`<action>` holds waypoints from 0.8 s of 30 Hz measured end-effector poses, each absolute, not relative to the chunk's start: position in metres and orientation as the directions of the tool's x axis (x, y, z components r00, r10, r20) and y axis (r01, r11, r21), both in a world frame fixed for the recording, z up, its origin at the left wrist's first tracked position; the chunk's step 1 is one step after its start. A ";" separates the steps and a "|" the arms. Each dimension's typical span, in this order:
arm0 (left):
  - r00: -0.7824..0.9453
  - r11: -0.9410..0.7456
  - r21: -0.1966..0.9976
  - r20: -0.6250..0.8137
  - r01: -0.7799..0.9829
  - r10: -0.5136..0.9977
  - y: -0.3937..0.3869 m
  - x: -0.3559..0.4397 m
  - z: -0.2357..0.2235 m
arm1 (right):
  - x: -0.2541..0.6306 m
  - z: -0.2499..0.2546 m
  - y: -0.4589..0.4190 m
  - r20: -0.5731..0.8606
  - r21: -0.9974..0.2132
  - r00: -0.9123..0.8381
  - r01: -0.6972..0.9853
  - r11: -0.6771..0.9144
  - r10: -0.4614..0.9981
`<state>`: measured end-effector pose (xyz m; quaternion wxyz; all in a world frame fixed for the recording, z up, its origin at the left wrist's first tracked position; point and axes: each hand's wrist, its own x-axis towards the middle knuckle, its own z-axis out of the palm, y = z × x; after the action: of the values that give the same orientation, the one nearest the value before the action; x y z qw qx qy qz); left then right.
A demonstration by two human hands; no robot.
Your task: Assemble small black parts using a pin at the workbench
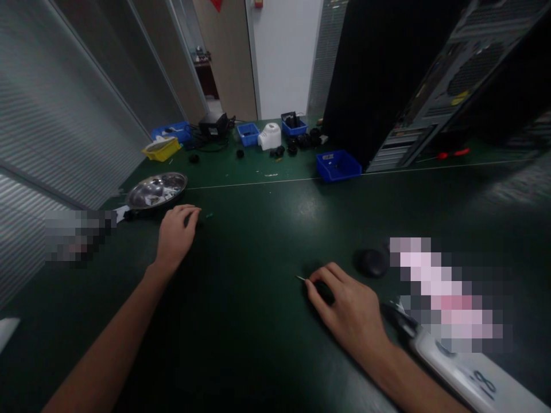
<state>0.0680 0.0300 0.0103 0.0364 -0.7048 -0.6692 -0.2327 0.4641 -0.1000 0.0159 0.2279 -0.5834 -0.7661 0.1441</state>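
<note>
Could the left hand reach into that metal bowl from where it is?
Probably yes: the left hand is close to the near side of the metal bowl, and nothing visible blocks the way to its open top.

At ten o'clock I see slatted blinds (55, 92); at eleven, a wooden door (230, 63) standing ajar; at twelve, a white wall (286, 63). Dim light leaves a faint sheen on the green table (253, 246).

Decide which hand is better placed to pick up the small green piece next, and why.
Probably the left hand: it is close to the small green piece, while the right hand is farther away, pinching a thin metallic item.
</note>
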 end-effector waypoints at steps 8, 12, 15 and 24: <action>0.084 -0.172 0.330 0.267 0.928 0.960 -0.004 0.062 0.008 | 0.463 0.015 -0.099 0.189 -0.486 -0.208 0.830 0.276 0.960; 0.113 -0.208 0.339 0.278 0.918 0.954 0.019 0.081 0.008 | 0.462 0.016 -0.099 0.183 -0.488 -0.206 0.830 0.270 0.961; 0.090 -0.169 0.343 0.235 0.924 0.968 0.040 0.086 0.006 | 0.463 0.016 -0.099 0.182 -0.478 -0.216 0.833 0.278 0.959; -0.124 0.039 0.270 0.307 0.962 0.943 0.025 0.013 0.002 | 0.464 0.016 -0.100 0.189 -0.487 -0.222 0.825 0.287 0.957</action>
<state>0.0129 0.0251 0.0018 0.0224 -0.6613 -0.7204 -0.2079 0.4641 -0.1004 0.0165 0.2307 -0.5796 -0.7684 0.1427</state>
